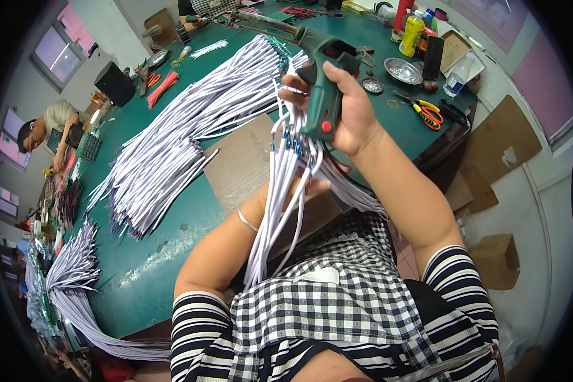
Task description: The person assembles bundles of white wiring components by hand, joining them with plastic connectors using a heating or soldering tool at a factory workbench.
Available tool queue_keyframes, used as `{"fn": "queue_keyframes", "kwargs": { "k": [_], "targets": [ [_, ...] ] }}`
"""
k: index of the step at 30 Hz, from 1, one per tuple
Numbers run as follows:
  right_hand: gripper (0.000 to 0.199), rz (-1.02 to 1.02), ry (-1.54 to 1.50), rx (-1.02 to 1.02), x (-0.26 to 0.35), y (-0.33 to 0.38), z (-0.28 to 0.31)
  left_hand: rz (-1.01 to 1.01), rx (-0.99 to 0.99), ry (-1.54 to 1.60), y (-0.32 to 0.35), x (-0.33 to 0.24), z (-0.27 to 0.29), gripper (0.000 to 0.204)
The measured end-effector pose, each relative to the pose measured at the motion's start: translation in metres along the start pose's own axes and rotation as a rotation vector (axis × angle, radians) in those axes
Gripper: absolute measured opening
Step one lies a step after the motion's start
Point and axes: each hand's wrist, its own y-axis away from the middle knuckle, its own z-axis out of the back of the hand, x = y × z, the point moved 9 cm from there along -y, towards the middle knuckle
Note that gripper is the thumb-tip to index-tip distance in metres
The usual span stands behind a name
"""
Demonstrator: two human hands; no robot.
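My right hand (358,121) is wrapped around the dark green handle of a pistol-shaped soldering gun (323,108), which has a red button near its base. The gun's long metal barrel points to the far left, above the table. Just below the handle, my left hand (311,186) is closed around a bunch of white cables (280,191). Their stripped ends, with blue and brown wires, stand up close to the gun's base, and their tails hang toward my lap. Cables partly hide the left fingers. A large pile of white cables (191,121) lies on the table to the left.
A brown board (235,162) lies on the green table (172,267) under my arms. At the right are orange-handled pliers (430,114), a metal bowl (402,71), a yellow bottle (412,33) and a clear bottle (457,75). A co-worker (54,130) bends over the table's left side.
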Motion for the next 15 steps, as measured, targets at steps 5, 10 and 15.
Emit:
{"fn": "queue_keyframes", "kwargs": {
  "k": [5,10,15],
  "targets": [
    [0.043,0.003,0.11,0.018,0.038,-0.007,-0.005,-0.059,-0.027,0.347,-0.03,-0.004,0.003,0.028],
    [0.043,0.095,0.268,-0.046,0.077,0.006,-0.005,-0.093,-0.094,0.498,-0.042,-0.03,0.004,0.047],
    [0.039,0.214,0.121,-0.025,0.113,0.027,-0.004,-0.108,-0.164,0.635,-0.046,-0.042,-0.003,0.04]
  ]
}}
